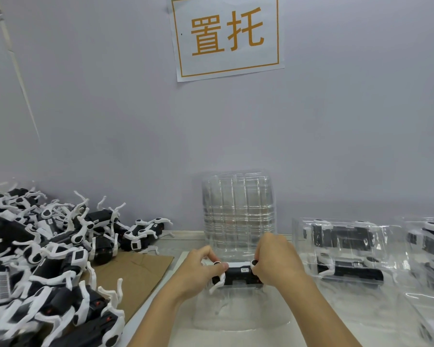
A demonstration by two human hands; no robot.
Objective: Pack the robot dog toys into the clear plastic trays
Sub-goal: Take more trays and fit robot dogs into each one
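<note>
Black-and-white robot dog toy (237, 273) sits mid-table, gripped from both ends: left hand (203, 267) has thumb and fingers curled round its left end, right hand (276, 261) pinches the right end near a round black joint. Toy lies lengthwise left-to-right, over the far part of a clear plastic tray (238, 314) lying flat on the white table (348, 321); can't tell if it's seated in the tray or held just above. Stack of empty clear trays (238, 209) stands upright behind the hands, against the grey wall (110, 108). Packed tray (348, 251) to the right holds two toys; another filled tray (429, 241) is at the right edge. Heap of loose toys (48, 259) on the left, partly on a cardboard sheet (140, 271). Paper sign (227, 36) with orange characters on the wall.
</note>
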